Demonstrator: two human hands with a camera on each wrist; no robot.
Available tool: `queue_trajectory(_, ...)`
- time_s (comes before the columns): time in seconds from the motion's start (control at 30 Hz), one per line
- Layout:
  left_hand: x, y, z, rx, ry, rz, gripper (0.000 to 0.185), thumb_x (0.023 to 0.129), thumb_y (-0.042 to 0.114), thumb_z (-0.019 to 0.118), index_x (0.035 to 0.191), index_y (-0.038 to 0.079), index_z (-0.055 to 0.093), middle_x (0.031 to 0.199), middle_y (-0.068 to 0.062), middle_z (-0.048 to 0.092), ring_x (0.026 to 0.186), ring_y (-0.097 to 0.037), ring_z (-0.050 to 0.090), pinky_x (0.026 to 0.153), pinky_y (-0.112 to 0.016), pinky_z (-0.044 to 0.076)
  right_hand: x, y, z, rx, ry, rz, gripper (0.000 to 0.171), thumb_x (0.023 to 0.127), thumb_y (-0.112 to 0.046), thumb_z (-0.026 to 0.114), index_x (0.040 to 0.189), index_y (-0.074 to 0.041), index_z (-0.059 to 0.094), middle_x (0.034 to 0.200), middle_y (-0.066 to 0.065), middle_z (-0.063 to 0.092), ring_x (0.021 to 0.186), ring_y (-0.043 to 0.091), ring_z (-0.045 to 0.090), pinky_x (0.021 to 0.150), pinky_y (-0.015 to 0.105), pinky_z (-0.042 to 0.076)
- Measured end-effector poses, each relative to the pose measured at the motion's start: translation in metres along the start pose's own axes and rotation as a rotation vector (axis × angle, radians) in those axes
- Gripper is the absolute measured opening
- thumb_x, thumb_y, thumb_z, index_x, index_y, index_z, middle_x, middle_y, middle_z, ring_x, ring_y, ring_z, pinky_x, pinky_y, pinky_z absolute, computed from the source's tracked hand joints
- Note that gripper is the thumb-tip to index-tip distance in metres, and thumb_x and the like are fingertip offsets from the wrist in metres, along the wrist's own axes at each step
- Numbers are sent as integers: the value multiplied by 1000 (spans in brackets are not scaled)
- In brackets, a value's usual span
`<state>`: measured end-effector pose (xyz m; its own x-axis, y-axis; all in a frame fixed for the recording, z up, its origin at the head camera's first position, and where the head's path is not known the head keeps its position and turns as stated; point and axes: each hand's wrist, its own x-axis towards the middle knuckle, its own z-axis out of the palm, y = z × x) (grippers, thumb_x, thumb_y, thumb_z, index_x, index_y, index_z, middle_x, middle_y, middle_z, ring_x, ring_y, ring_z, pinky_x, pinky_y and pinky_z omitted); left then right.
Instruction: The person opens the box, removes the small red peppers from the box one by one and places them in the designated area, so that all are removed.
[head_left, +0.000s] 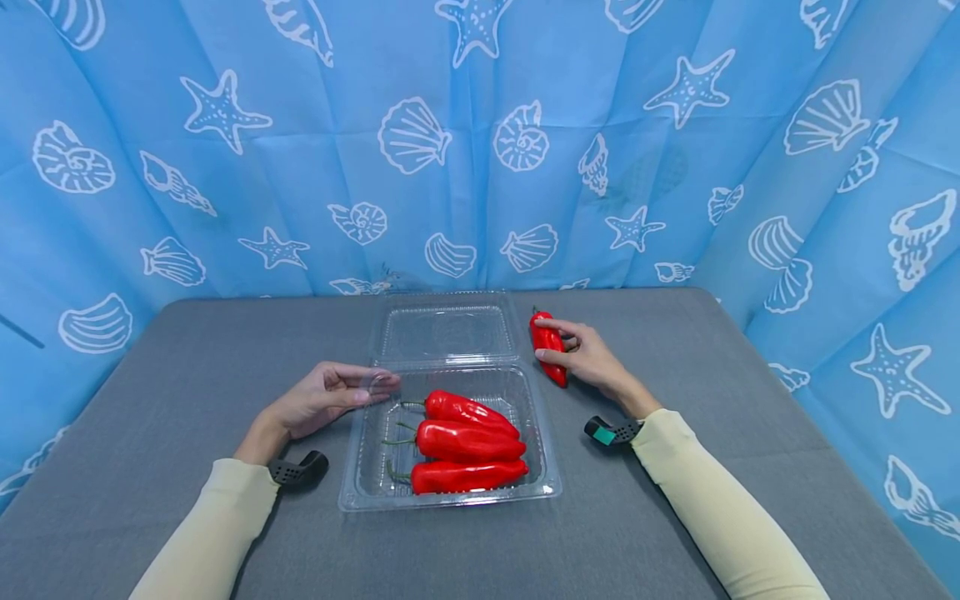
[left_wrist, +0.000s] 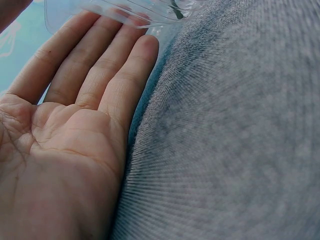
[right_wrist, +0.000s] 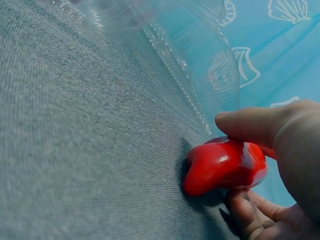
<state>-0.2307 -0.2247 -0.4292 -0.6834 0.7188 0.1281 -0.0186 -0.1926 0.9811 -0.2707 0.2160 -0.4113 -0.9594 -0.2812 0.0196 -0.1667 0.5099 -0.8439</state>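
My right hand [head_left: 588, 357] grips a single red pepper [head_left: 549, 348] on the table, right of the clear box. In the right wrist view the pepper's blunt red tip [right_wrist: 220, 167] shows between the thumb on one side and curled fingers on the other. Beside the left wall of the clear plastic box [head_left: 551, 482], my left hand [head_left: 330, 398] has its fingers straight. The left wrist view shows its palm [left_wrist: 65, 145], with the fingertips under the clear rim. Several red peppers [head_left: 468, 440] with green stems lie side by side in the box, stems to the left.
The box's hinged clear lid [head_left: 448, 332] lies folded back toward the far edge. Grey cloth covers the table [head_left: 675, 333]. A blue curtain [head_left: 480, 200] with white shells and starfish hangs behind it. Each wrist wears a black band with a camera.
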Motion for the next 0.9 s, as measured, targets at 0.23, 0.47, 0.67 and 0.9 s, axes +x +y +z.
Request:
queue_trajectory(0.23, 0, 0, -1, 4, 4, -8, 44, 96, -6, 58, 140, -12, 52, 139, -19, 60, 131, -25, 57, 110, -37, 44, 1, 1, 1, -7, 31, -25, 56, 92, -18, 75, 143, -7, 57, 121, 23, 56, 95, 31, 55, 71, 32, 52)
queue_trajectory(0.47, 0, 1, 0, -5, 5, -7, 44, 96, -6, 58, 140, -10, 53, 139, -19, 60, 132, -26, 57, 110, -38, 44, 3, 2, 4, 1, 45, -35, 55, 91, -16, 76, 141, -4, 57, 115, 22, 57, 91, 30, 55, 66, 29, 52)
queue_trajectory(0.67, 0, 1, -1, -5, 7, -11, 44, 96, -6, 57, 140, -10, 53, 139, -19, 60, 132, -26, 57, 110, -37, 44, 1, 0, 4, -24, 29, -36, 56, 92, -17, 75, 144, -5, 56, 118, 23, 57, 92, 31, 57, 67, 30, 52)
queue_trajectory(0.9, 0, 1, -1, -8, 7, -6, 44, 96, -7, 58, 140, -11, 52, 139, -20, 60, 131, -27, 57, 110, -37, 44, 2, -1, 4, -43, 25, -38, 56, 93, -18, 73, 145, -6, 55, 121, 23, 56, 95, 31, 57, 72, 32, 53)
